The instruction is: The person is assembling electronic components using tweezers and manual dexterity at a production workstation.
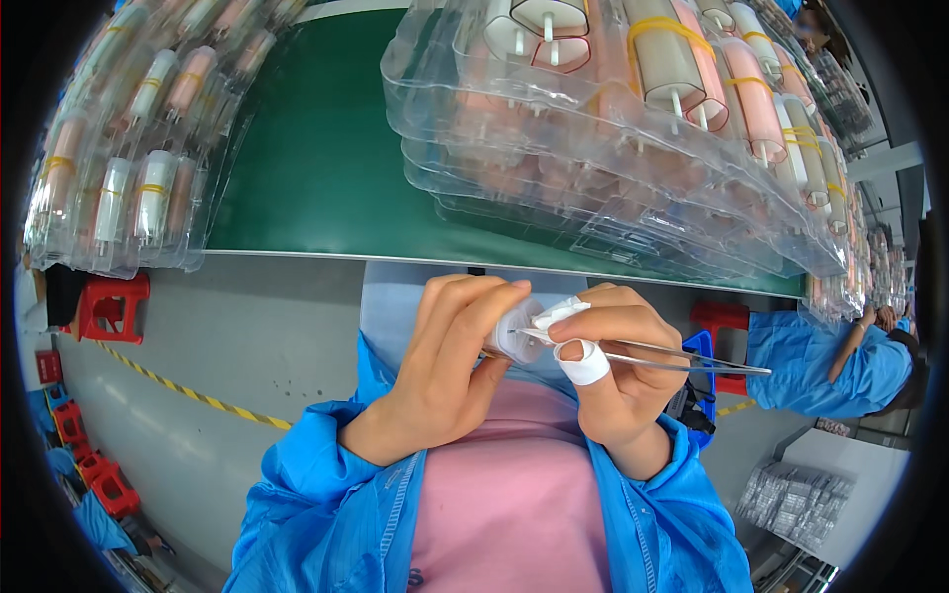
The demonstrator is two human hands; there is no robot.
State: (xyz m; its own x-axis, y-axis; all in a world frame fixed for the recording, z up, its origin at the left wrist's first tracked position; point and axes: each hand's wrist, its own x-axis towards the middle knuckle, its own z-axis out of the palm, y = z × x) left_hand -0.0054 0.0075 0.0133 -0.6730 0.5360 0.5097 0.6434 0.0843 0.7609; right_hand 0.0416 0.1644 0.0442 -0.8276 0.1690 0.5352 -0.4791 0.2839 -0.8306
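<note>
My left hand (435,371) is closed round a short, clear plastic cylinder (517,339), held in front of my chest with its round end turned to the right. My right hand (633,381) pinches a pair of metal tweezers (727,368). Their tips reach the cylinder's round end, and their joined end sticks out to the right. White wraps cover the right thumb (583,364) and a fingertip (561,313). Whether the tweezer tips grip anything at the cylinder cannot be made out.
A green table (311,138) lies ahead. On it stand stacked clear trays (435,163) of pink and grey-white cylinders, with more trays (129,212) at left. Red stools (117,301) are at both sides. A blue bin (704,381) and a person in blue (820,361) are at right.
</note>
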